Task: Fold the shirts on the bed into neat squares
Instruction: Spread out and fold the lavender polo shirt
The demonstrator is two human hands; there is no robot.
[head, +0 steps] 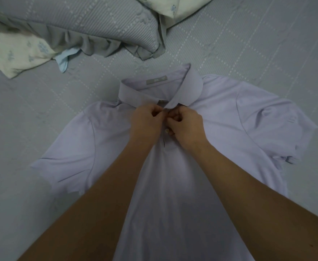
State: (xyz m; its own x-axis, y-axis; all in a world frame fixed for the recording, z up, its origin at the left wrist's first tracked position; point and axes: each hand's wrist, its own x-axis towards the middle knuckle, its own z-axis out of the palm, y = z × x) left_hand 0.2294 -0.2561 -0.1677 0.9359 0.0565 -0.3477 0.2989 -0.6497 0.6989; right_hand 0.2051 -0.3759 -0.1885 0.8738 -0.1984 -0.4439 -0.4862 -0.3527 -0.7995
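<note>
So over on the far left I'm seeing a cream floral pillow lying on the bed, with a bit of light blue cloth poking out from under its corner. Next to that a grey quilted pillow with a frilly edge is sitting across the top, and another cream floral pillow is peeking in at the top edge just right of it.

The shirt is lying face up in the middle of the bed, collar pointing away from me, both short sleeves spreading out to the sides, the body running down toward the bottom of the view between my arms.

Both hands are working right below the collar, at the button strip. The left hand is curling tight, thumb and fingers pinching the fabric at the top of the strip. The right hand is sitting right against it, knuckles nearly touching, fingers also curling in and pinching the other edge of the strip. One small button is showing just below where the two hands are meeting. Can't tell if the top button is done up, the fingers are covering it.
</note>
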